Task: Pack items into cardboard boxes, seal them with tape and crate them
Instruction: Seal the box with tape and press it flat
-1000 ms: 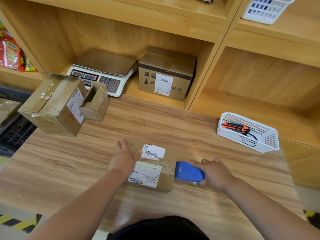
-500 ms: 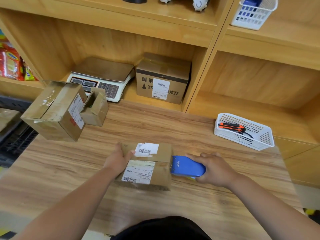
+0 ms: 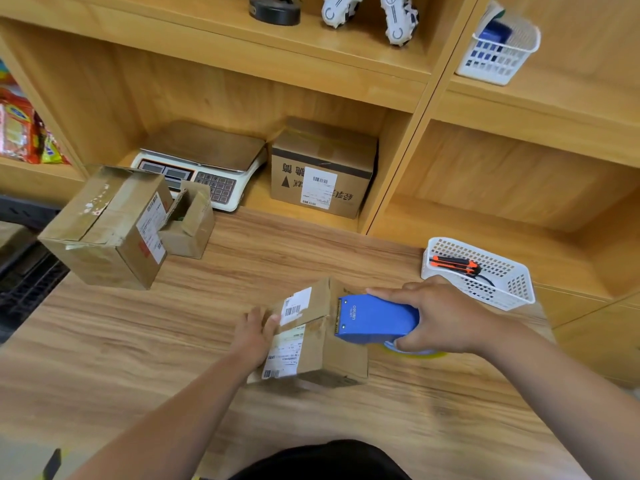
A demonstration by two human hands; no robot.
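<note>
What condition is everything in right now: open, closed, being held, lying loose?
small box, flaps closed, left hand holds its left end
tape dispenser, gripped by right hand, blade end against small box
big box, flaps closed
little box, flaps open
shelf box, closed
utility knife, lying in white basket

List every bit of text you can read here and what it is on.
Nothing is clear enough to quote.
On the tape dispenser: small white print, blurred.
On the small box: barcode labels, print too small.
On the shelf box: black characters upside down, partly covered.
On the scale: keys too small.
</note>
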